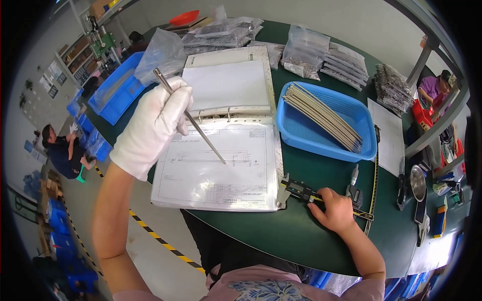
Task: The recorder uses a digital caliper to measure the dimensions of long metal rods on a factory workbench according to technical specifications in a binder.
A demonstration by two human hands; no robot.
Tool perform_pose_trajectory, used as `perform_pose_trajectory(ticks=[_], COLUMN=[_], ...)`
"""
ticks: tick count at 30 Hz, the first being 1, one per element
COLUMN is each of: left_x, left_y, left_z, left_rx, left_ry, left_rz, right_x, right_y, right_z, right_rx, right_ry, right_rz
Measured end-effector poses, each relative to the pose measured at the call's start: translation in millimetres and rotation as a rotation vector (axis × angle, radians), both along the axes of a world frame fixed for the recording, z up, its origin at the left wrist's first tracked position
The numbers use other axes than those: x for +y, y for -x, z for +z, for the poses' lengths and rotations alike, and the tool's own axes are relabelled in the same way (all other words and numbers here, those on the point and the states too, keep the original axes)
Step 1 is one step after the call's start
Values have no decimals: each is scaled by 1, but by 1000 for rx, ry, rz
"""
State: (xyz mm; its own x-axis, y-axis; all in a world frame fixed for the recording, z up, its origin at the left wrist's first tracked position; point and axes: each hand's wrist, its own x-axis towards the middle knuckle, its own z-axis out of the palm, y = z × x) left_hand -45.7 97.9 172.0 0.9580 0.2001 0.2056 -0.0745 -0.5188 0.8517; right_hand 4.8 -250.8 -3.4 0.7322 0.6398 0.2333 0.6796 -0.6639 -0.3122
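Note:
My left hand [153, 123], in a white glove, is closed around a thin metal rod [203, 135]. The rod slants down to the right over a binder page with a technical drawing [216, 173], in a clear sleeve. Bare, my right hand [334, 209] grips a digital caliper [301, 189], whose jaws lie by the binder's lower right edge. Farther right of that hand lies a micrometer [354, 186]. A blue plastic basket [286, 131] beyond the caliper holds a bundle of similar metal rods [324, 116].
Bags of small metal parts [304, 52] line the back of the green table [241, 228]. A blue bin [113, 103] stands at the left. At the right are a long caliper [374, 185], a metal bowl [417, 182] and a grey post [432, 135]. Other people sit at far left and right.

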Motion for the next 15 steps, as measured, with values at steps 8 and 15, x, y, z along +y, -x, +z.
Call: perform_pose_trajectory(ticks=[8,15], left_x=[3,12], left_y=[-15,-24], left_z=[-85,-138], left_rx=[292,493], left_ry=[-89,470], left_rz=[-186,-216], right_x=[7,5], right_y=[2,4], right_z=[12,19], right_rx=[72,-72], right_ry=[63,-105], right_rz=[-83,-182])
